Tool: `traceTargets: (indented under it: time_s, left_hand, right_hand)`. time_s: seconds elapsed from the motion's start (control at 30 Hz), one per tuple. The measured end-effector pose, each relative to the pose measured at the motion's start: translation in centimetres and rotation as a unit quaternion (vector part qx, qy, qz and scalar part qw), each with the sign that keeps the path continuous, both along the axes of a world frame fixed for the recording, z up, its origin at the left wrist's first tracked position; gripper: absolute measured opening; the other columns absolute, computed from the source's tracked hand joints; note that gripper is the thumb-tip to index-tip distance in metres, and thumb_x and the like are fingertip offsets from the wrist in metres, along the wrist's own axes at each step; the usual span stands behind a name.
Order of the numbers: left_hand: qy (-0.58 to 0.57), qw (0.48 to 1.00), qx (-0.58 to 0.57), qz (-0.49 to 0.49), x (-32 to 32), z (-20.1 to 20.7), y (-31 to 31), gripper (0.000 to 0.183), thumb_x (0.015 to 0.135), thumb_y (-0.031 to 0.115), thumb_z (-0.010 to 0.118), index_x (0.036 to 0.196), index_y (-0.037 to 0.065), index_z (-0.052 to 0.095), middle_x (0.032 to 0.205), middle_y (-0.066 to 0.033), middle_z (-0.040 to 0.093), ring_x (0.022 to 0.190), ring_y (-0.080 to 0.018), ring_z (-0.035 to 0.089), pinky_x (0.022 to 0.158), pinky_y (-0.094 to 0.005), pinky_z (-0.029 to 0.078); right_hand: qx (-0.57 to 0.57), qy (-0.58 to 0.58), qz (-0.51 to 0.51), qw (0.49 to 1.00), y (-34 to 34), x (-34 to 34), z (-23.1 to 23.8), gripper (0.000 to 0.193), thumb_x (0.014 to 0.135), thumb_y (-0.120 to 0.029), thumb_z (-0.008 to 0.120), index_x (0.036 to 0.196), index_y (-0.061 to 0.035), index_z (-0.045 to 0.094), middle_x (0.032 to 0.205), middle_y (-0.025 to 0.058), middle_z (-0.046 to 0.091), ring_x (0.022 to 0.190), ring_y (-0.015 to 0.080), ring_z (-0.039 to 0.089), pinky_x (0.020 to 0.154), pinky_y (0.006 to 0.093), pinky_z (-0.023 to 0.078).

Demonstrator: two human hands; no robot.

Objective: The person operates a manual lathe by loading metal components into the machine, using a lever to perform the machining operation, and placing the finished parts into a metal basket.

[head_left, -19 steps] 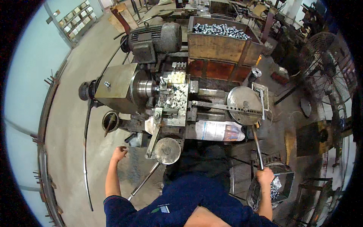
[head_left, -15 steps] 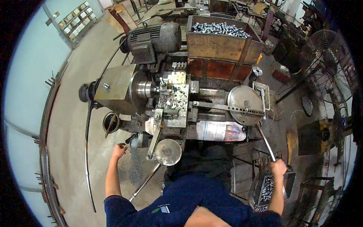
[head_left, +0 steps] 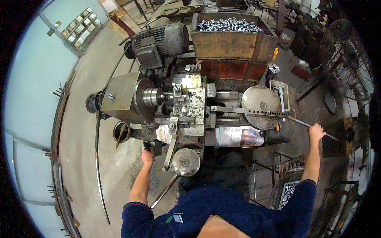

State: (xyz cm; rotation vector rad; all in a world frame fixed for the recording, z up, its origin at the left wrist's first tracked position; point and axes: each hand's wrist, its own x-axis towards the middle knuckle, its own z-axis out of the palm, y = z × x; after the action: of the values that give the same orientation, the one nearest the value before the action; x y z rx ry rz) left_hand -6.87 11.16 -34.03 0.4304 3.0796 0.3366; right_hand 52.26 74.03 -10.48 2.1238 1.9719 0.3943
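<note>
Where the dark blue sleeves (head_left: 299,200) end, bare forearms (head_left: 311,160) reach forward. Heap of small metal pieces (head_left: 289,193) low beside the right sleeve. Left hand (head_left: 147,157) at a dark lever (head_left: 148,146) on the near side of the machine (head_left: 193,105); cannot tell if its fingers close on it or only rest there. Near it, to the right, small round plate (head_left: 185,162), thin rod (head_left: 164,191) slanting down from it. Right hand (head_left: 316,132) out wide, fingers wrapped around a long bar (head_left: 300,121) that runs out from beside the large round plate (head_left: 260,99). Printed paper (head_left: 240,137) along the machine's front edge. Beyond: ribbed motor (head_left: 160,41) at left, brown box (head_left: 224,44) of shiny pieces (head_left: 230,25) at right. Farthest, shelf (head_left: 82,28) by the wall
</note>
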Motion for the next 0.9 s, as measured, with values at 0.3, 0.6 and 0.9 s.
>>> traceTargets:
  time_s: [0.3, 0.6, 0.9]
  left_hand:
    - [-0.072, 0.99, -0.095, -0.075, 0.3, 6.6, 1.7, 0.036, 0.079, 0.036, 0.055, 0.099, 0.006, 0.054, 0.088, -0.0196, 0.062, 0.084, -0.037, 0.06, 0.071, -0.0458, 0.048]
    - [-0.329, 0.927, 0.157, -0.091, 0.3, 7.2, 0.4, 0.04, 0.074, 0.027, 0.064, 0.104, 0.002, 0.055, 0.085, -0.0208, 0.063, 0.078, -0.0359, 0.061, 0.068, -0.0431, 0.048]
    - [-0.273, 0.945, 0.154, -0.092, -0.9, 9.2, -4.0, 0.039, 0.077, 0.016, 0.062, 0.109, -0.004, 0.055, 0.075, -0.0136, 0.064, 0.058, -0.0189, 0.062, 0.055, -0.0322, 0.048]
  right_hand:
    - [0.132, 0.051, 0.048, 0.989, -2.1, 2.6, -4.8, 0.064, 0.069, -0.024, 0.058, 0.127, -0.0065, 0.038, 0.131, 0.0123, 0.04, 0.125, 0.0297, 0.032, 0.098, 0.0565, 0.025]
    - [-0.017, 0.386, 0.236, 0.892, -14.1, -5.9, 1.7, 0.054, 0.056, -0.014, 0.065, 0.107, 0.0, 0.058, 0.112, 0.0184, 0.057, 0.106, 0.0331, 0.052, 0.091, 0.0402, 0.04]
    - [0.072, 0.304, 0.902, 0.297, -32.7, -27.1, 28.2, 0.024, 0.064, -0.022, 0.058, 0.082, -0.0067, 0.061, 0.077, 0.0034, 0.057, 0.078, 0.0201, 0.057, 0.068, 0.0359, 0.047]
